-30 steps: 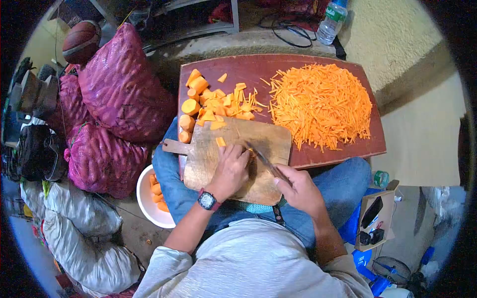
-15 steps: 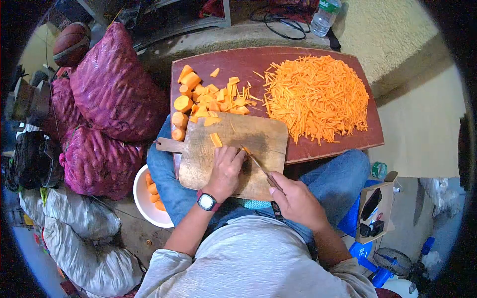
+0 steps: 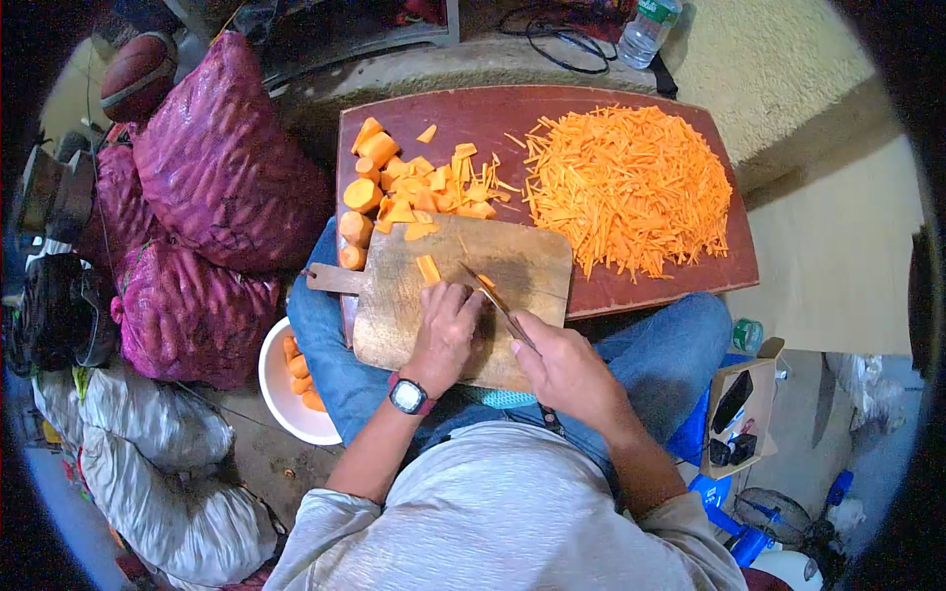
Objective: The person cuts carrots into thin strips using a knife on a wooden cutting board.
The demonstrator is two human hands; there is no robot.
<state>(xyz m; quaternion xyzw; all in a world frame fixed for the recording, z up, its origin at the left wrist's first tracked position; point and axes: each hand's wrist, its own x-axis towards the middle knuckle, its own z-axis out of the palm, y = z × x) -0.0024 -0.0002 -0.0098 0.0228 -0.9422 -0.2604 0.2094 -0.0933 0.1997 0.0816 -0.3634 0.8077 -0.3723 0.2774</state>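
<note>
My right hand (image 3: 572, 366) is wrapped round the handle of a knife (image 3: 501, 306), its blade angled up and left over the wooden cutting board (image 3: 394, 320). Beside the blade, my left hand (image 3: 448, 330) presses down with curled fingers on carrot slices, mostly hidden under it. One flat carrot slice (image 3: 428, 269) shows just beyond its fingertips. A small orange bit (image 3: 486, 281) lies by the blade. Behind the board are cut carrot chunks and flat slices (image 3: 399, 211), and a large heap of carrot strips (image 3: 631, 192) is at the right.
The board rests on a dark red tabletop (image 3: 473, 106) and my lap. A white basin (image 3: 281, 399) with carrots stands at my left, near full pink mesh sacks (image 3: 222, 167) and white sacks (image 3: 168, 492). An open box (image 3: 734, 419) and a fan (image 3: 774, 517) are at the right.
The knife and my right hand have shifted slightly up and left, with the blade tip further over the board. My left hand stays in nearly the same place.
</note>
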